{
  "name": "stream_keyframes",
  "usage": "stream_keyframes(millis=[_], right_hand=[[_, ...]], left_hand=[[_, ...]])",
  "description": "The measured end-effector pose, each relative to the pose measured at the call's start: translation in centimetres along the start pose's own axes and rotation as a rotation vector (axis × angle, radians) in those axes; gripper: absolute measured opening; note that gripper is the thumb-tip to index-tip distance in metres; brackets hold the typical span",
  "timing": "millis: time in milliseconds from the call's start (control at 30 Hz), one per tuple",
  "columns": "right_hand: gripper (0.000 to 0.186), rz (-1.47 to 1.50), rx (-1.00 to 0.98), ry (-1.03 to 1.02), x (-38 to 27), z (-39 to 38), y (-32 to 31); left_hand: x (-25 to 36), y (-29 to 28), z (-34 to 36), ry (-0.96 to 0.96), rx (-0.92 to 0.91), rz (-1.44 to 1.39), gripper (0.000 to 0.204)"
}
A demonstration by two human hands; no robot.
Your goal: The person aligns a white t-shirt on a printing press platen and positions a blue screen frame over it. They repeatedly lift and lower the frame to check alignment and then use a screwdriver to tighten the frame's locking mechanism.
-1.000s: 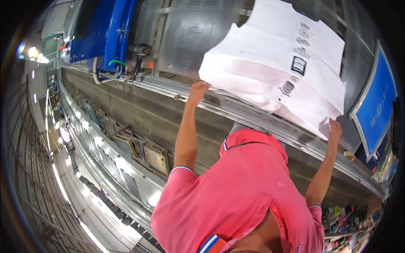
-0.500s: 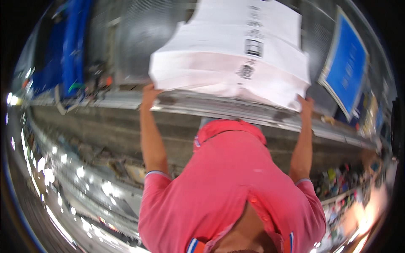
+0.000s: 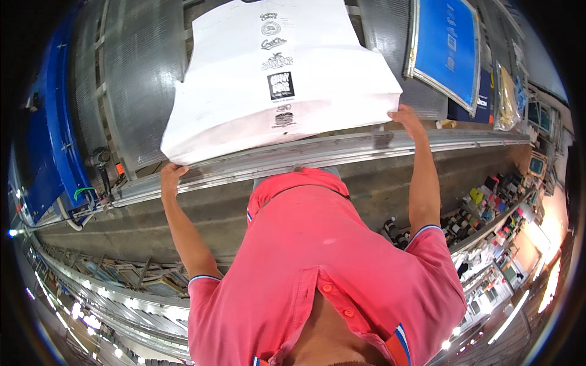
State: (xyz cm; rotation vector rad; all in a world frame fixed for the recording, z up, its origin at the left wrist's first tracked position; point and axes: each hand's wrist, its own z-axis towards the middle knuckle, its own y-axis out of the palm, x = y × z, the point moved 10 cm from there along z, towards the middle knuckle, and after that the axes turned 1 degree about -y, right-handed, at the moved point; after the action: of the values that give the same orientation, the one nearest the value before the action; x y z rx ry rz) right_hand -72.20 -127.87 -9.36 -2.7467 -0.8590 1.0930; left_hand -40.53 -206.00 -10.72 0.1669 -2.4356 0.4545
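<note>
A white T-shirt [image 3: 232, 85] lies spread over the dark panels in front of me, with a column of black printed designs down its middle. Its near edge sags over the side of the metal rail. My left hand [image 3: 173, 175] is closed on the left corner of that edge, just above the rail. At the opposite corner my right hand [image 3: 407, 119] pinches the fabric between thumb and fingers. The cloth is pulled out between both hands, and its far end runs past the top of the view.
A blue framed printing screen [image 3: 448, 46] leans at the right, beside a clear plastic bag [image 3: 506, 100]. Blue machinery [image 3: 58, 128] stands at the left, near a black tool [image 3: 102, 174]. The long metal rail [image 3: 342, 149] crosses before my waist. Several bottles and containers [image 3: 470, 213] stand behind at right.
The view has turned, so the shirt appears further left and tilts the other way. Both hands still grip its near corners; the left looks lower and the right higher in the picture.
</note>
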Motion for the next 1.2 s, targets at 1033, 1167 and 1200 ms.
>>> stream_keyframes(millis=[1033,1167,1200], right_hand=[[0.034,0.236,0.318,-0.231,-14.1,8.2,-1.1],[0.038,-0.127,0.431,-0.160,-12.5,11.3,-3.7],[0.038,-0.126,0.423,-0.140,-12.7,11.7,-3.4]], left_hand=[[18.3,5.1,6.9,0.237,0.330,-0.091,0.026],[19.7,6.1,8.0,0.192,0.452,0.438,0.038],[19.4,5.8,7.4,0.222,0.485,0.417,0.042]])
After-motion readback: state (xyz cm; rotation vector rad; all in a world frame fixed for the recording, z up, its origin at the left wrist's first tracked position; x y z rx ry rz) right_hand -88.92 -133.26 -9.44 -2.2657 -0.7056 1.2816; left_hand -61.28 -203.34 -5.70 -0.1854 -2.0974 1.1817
